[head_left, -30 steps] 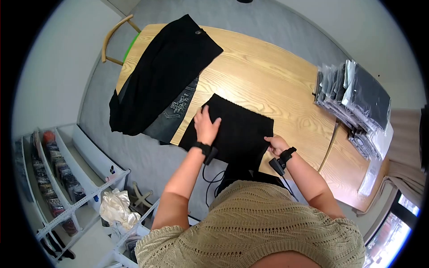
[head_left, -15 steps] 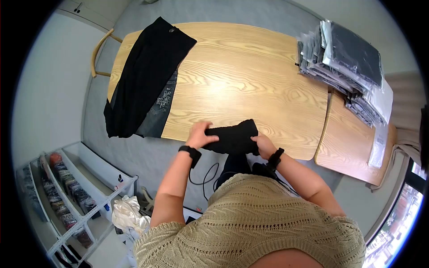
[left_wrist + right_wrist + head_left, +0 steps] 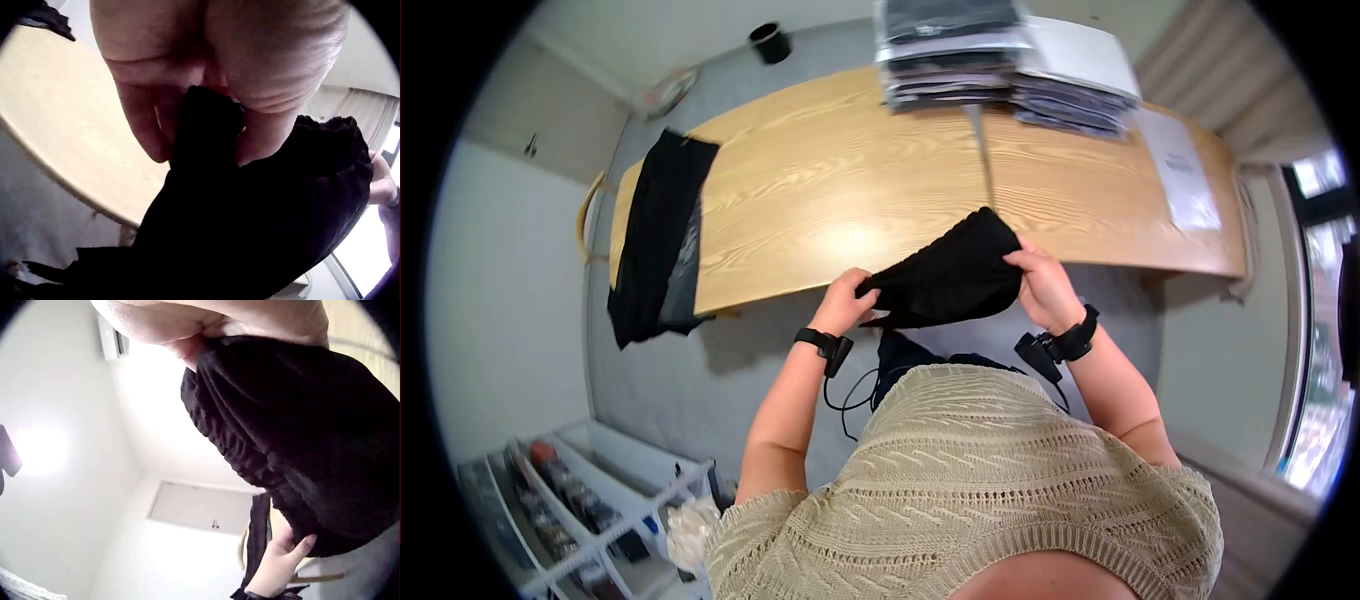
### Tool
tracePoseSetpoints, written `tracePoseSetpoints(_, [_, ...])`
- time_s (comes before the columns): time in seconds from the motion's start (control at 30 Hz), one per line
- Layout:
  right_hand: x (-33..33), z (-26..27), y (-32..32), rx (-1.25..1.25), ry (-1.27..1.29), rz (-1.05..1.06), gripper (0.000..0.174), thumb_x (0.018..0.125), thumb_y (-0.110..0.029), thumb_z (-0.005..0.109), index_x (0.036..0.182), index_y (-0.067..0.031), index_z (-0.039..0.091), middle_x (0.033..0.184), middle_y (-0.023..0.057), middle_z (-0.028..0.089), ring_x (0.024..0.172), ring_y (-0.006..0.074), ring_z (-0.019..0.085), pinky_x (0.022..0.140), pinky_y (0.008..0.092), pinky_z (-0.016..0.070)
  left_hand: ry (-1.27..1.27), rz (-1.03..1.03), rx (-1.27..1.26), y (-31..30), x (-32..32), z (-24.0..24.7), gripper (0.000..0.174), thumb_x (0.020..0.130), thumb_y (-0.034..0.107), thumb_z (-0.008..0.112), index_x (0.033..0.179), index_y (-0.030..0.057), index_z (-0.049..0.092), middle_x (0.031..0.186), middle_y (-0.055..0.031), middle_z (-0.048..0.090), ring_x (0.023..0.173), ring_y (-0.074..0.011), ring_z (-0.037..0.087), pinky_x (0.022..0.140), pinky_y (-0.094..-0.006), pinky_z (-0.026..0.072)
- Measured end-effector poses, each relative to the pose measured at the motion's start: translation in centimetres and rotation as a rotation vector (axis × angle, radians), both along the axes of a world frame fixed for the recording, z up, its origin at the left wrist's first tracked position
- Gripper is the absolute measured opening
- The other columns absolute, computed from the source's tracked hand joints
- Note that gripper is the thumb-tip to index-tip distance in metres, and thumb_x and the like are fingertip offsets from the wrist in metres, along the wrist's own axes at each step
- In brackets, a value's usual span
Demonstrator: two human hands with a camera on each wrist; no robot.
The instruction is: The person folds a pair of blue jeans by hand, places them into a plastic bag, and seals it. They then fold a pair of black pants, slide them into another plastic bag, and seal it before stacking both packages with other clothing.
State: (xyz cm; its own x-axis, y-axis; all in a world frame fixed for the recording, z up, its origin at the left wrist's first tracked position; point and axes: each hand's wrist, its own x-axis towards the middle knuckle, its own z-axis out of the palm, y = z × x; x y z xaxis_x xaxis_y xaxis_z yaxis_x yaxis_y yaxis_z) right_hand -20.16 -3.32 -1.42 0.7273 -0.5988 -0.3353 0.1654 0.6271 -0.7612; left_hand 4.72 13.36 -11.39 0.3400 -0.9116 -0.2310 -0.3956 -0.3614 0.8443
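Both hands hold up a black garment [image 3: 955, 270] with a gathered, elastic-looking edge, in front of the body at the table's near edge. My left hand [image 3: 840, 305] grips its left end; in the left wrist view the thumb and fingers pinch a bunched fold of the black cloth [image 3: 206, 134]. At the upper right corner, my right hand [image 3: 1048, 288] pinches the garment by the gathered edge, thumb on top. The right wrist view shows that ruffled edge running down toward the left hand [image 3: 281, 562]. The lower part of the cloth hangs loose.
On the wooden table [image 3: 820, 180], black trousers [image 3: 655, 230] lie over grey denim [image 3: 683, 275] at the left end. Stacked bagged clothes [image 3: 950, 70] stand at the back, beside another pile [image 3: 1075, 85]. A clear plastic bag [image 3: 1180, 170] lies right. Divided shelving [image 3: 600, 510] stands lower left.
The black garment lay spread on the table, then was gathered smaller between both hands; now it is raised and has shifted right. The head view has turned right.
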Motion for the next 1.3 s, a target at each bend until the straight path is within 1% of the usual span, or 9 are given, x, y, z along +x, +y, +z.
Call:
tracePoseSetpoints(0.27, [-18.3,6.9,-0.9,-0.289,-0.033,-0.25,0.04,0.082,0.001,0.05,0.122,0.003,0.051,0.116,0.0091,0.06,0.108,0.0156,0.055,0.095,0.0271,0.0406,0.467,-0.047,-0.466,-11.8,-9.1,9.8,0.021,0.089,0.015,0.061,0.102,-0.0009,0.058,0.094,-0.0028,0.063,0.086,-0.0111,0.056,0.08,-0.0258,0.045])
tracePoseSetpoints(0.53, [-27.3,8.3,2.2,-0.378,-0.208,-0.475,0.044,0.078,0.002,0.057,0.121,0.0032,0.05,0.117,0.0082,0.058,0.108,0.0159,0.054,0.097,0.0278,0.0388,0.406,-0.394,-0.621,-18.0,-18.0,17.4,0.021,0.094,0.022,0.055,0.097,0.0016,0.052,0.088,0.0008,0.054,0.083,-0.009,0.048,0.078,-0.0248,0.0415])
tracePoseSetpoints(0.67, [-29.9,8.5,2.5,-0.54,0.152,-0.765,0.028,0.085,-0.011,0.065,0.108,0.0034,0.059,0.102,0.0053,0.064,0.092,0.0126,0.06,0.085,0.0261,0.0461,0.346,-0.575,-0.603,-20.2,-19.9,19.0,0.021,0.093,0.024,0.057,0.093,0.0027,0.052,0.084,0.0025,0.052,0.08,-0.0079,0.046,0.077,-0.024,0.0409])
tracePoseSetpoints(0.8, [-31.7,9.9,2.5,-0.64,0.068,-1.029,0.018,0.087,-0.011,0.064,0.097,0.0042,0.062,0.09,0.0022,0.064,0.08,0.0084,0.058,0.074,0.0223,0.0457,0.327,-0.714,-0.499,-20.6,-21.6,20.9,0.023,0.09,0.023,0.063,0.098,0.0023,0.056,0.089,0.0017,0.057,0.082,-0.0061,0.051,0.075,-0.0221,0.0426])
tracePoseSetpoints(0.93, [-33.0,10.7,2.3,-0.795,0.203,-1.074,0.017,0.087,-0.011,0.064,0.095,0.0035,0.062,0.084,0.0004,0.062,0.079,0.0078,0.056,0.072,0.0222,0.0444,0.317,-0.663,-0.691,-19.9,-24.5,22.7,0.028,0.086,0.012,0.065,0.111,0.0014,0.057,0.094,0.0007,0.058,0.08,-0.0065,0.051,0.076,-0.0215,0.0422])
tracePoseSetpoints(1.03, [-35.3,10.8,1.4,-1.03,0.66,-0.967,0.022,0.086,-0.009,0.063,0.106,-0.0008,0.06,0.085,0.0,0.058,0.08,0.0069,0.053,0.074,0.0224,0.044,0.003,-0.826,-0.644,-20.2,-23.8,24.1,0.034,0.082,0.005,0.066,0.115,0.0071,0.058,0.094,0.0029,0.058,0.075,-0.0063,0.048,0.069,-0.0205,0.041])
tracePoseSetpoints(1.13, [-35.6,12.1,1.3,-1.1,0.406,-0.827,0.032,0.085,-0.006,0.062,0.117,-0.003,0.056,0.094,0.0011,0.06,0.087,0.0083,0.054,0.082,0.0238,0.0444,-0.321,-0.987,-0.524,-20.3,-23.7,26.5,0.032,0.082,0.006,0.065,0.113,0.0076,0.058,0.104,-0.0022,0.063,0.085,-0.0123,0.054,0.072,-0.0239,0.0429])
tracePoseSetpoints(1.2, [-35.8,12.5,1.0,-1.399,0.596,-0.755,0.04,0.085,-0.002,0.06,0.124,-0.0053,0.052,0.102,0.0008,0.061,0.094,0.0105,0.055,0.09,0.0255,0.0425,-0.229,-1.03,-0.621,-21.0,-23.6,26.4,0.034,0.082,0.002,0.064,0.114,0.0101,0.059,0.093,0.001,0.059,0.076,-0.0087,0.047,0.069,-0.0217,0.0407])
tracePoseSetpoints(1.3, [-37.0,13.1,0.8,-1.307,0.691,-0.605,0.034,0.084,-0.002,0.061,0.118,-0.0059,0.056,0.104,-0.0003,0.06,0.095,0.0105,0.053,0.09,0.0242,0.0403,-0.267,-1.082,-0.645,-21.3,-23.7,26.9,0.034,0.084,0.0,0.061,0.116,0.0097,0.059,0.1,0.0003,0.061,0.082,-0.0098,0.049,0.073,-0.0229,0.0418])
